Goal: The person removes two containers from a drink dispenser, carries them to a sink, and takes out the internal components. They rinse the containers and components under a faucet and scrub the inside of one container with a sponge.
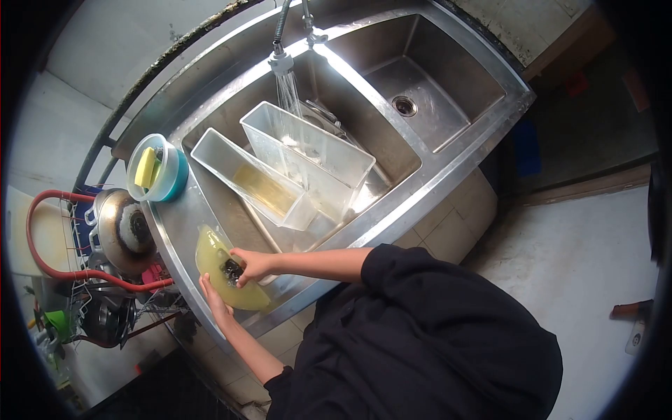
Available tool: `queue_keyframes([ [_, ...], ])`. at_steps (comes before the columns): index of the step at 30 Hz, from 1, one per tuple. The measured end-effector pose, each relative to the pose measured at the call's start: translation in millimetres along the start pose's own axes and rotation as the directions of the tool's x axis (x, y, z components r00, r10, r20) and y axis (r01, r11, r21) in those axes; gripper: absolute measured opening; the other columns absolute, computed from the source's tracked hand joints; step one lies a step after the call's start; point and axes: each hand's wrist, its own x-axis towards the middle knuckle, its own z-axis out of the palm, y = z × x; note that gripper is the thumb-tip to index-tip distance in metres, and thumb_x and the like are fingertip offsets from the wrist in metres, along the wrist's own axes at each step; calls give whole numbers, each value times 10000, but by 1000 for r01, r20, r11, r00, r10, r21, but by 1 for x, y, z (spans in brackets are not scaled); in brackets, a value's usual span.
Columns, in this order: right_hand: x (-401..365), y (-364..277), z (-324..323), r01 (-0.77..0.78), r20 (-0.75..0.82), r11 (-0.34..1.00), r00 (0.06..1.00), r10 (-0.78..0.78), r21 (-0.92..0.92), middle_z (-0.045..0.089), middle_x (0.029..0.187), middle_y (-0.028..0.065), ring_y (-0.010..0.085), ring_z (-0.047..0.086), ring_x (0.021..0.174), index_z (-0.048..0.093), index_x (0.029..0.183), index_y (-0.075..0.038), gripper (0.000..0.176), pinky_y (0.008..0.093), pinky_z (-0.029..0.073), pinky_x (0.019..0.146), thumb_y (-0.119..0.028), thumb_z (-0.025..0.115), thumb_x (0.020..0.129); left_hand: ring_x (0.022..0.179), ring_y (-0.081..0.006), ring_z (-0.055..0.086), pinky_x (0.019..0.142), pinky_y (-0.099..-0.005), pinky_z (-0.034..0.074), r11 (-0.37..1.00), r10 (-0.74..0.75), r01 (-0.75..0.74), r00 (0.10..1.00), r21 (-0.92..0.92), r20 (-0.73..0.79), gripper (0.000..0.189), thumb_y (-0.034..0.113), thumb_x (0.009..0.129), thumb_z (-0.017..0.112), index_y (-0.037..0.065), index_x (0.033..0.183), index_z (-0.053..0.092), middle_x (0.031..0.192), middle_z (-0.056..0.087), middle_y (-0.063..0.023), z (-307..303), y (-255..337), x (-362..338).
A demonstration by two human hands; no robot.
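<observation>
At the left end of the steel counter [193,241], near its front corner, your yellow translucent piece [212,253] lies between the outer edge and the basin [252,245]. Your right hand [256,266] pinches a dark scrubber [232,270] against it, while your left hand [218,302] is spread along its outer side.

The piece looks wet, so a hard push of the scrubber could skid it past the left edge towards the rack [85,280] and pots [126,227], or over the rim into the basin. A loose left grip would make either likelier. A wide swing towards the back-left corner could knock the tub [178,178] with its yellow sponge [145,168]. Water from the spray head [281,63] falls by the far clear container [308,157]; its weight could tilt that one against the near container [252,175].

You have bare steel between piece and tub, but little beyond your left fingers, and your body closes the front edge.
</observation>
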Motion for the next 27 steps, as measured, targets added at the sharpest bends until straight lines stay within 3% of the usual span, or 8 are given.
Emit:
queue_keyframes([
  [5, -18, 0, 5, 64, 43, 981, 996, -73, 183, 412, 1244, 141, 214, 443, 1132, 179, 1341, -127, 891, 345, 445, 829, -77, 733, 645, 1037, -222, 477, 862, -336, 406, 954, 193, -166, 977, 251, -89, 455, 252, 891, 488, 70, 1272, 317, 1169, 456, -146, 43, 23, -33],
  [7, -30, -8, 10, 221, -107, 972, 971, -212, 83, 404, 1251, 142, 234, 399, 1177, 177, 1336, -87, 902, 339, 376, 934, -106, 750, 640, 1051, -223, 468, 872, -339, 401, 916, 298, -259, 951, 307, -88, 462, 207, 877, 510, 67, 1271, 315, 1191, 437, -150, 57, 31, -48],
  [11, -61, -31, 0, 228, -133, 967, 968, -213, 115, 305, 1343, 185, 251, 272, 1272, 134, 1366, -3, 1013, 328, 268, 1022, -220, 800, 634, 1046, -218, 497, 874, -336, 405, 919, 306, -281, 951, 277, -50, 477, 131, 851, 538, 57, 1271, 323, 1160, 493, -157, 91, 62, -86],
  [14, -100, -57, -23, 241, -98, 955, 969, -226, 176, 268, 1374, 180, 239, 231, 1294, 89, 1389, 3, 1063, 331, 243, 1040, -231, 803, 638, 1004, -217, 550, 857, -329, 421, 826, 312, -273, 950, 494, 4, 483, 72, 825, 555, 45, 1262, 353, 1088, 564, -165, 147, 105, -121],
  [18, -164, -71, -75, 244, -101, 901, 970, -222, 358, 275, 1378, 137, 213, 265, 1278, 72, 1405, -41, 1033, 340, 262, 1035, -142, 780, 660, 964, -239, 588, 822, -337, 448, 716, 316, -418, 908, 560, 274, 518, 106, 797, 598, 64, 1264, 379, 1035, 602, -178, 222, 124, -136],
  [20, -200, -73, -111, 360, -241, 906, 921, -307, 221, 326, 1342, 137, 249, 360, 1221, 101, 1404, -98, 1010, 365, 406, 923, -179, 780, 662, 958, -271, 609, 801, -357, 470, 687, 299, -452, 890, 569, 345, 549, 130, 771, 632, 68, 1261, 394, 1032, 607, -188, 271, 125, -138],
  [22, -247, -88, -152, 311, -311, 900, 926, -215, 304, 312, 1361, 109, 212, 319, 1254, 131, 1401, -69, 969, 357, 294, 1020, -150, 763, 670, 981, -337, 596, 809, -388, 475, 547, 302, -577, 811, 606, 501, 605, 200, 755, 651, 88, 1283, 377, 1037, 602, -206, 329, 124, -136],
  [27, -344, -115, -279, 300, -539, 920, 833, -124, 253, 378, 1294, 105, 192, 421, 1167, 153, 1389, -71, 961, 330, 408, 914, -361, 736, 683, 1005, -375, 571, 831, -404, 457, 679, 197, -563, 758, 471, 622, 621, 282, 779, 617, 100, 1305, 341, 1083, 580, -219, 491, 99, -112],
])
